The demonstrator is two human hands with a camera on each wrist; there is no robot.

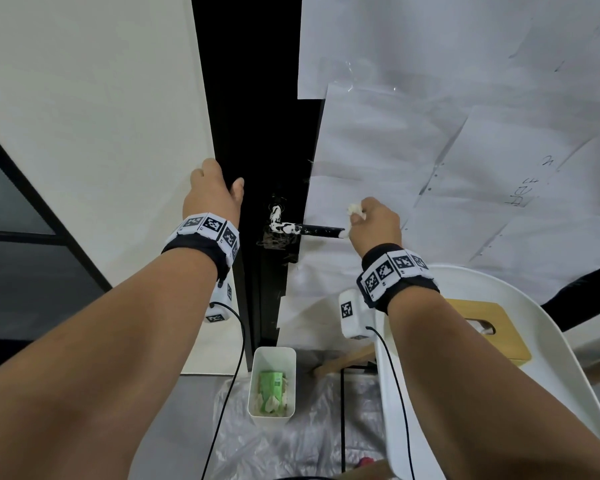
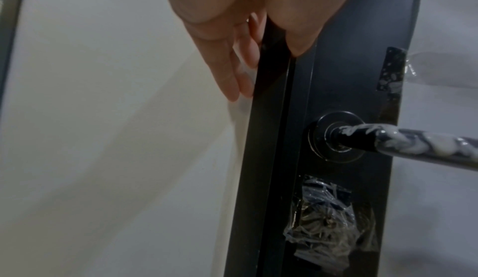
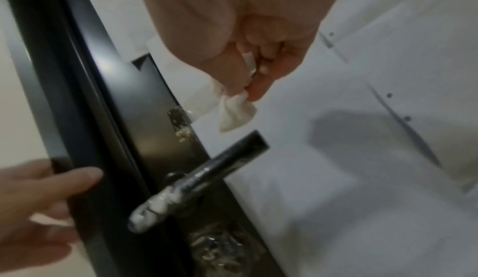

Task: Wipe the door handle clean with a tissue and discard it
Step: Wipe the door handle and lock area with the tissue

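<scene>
Head view: right hand (image 1: 373, 225) pinches tissue (image 1: 355, 209) beside door handle (image 1: 307, 229).

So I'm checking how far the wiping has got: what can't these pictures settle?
- Underside and far side of the door handle: hidden in all views by the bar itself.
- Soiling on the tissue: mostly bunched inside the right hand; wrist view blurred.
- Left hand fingertips: behind the door edge in head view.
- Bin contents: too small.

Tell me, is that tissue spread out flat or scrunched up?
Scrunched up. The right hand pinches the tissue into a small wad, with only a crumpled corner hanging below the fingers, just above the door handle.
</scene>
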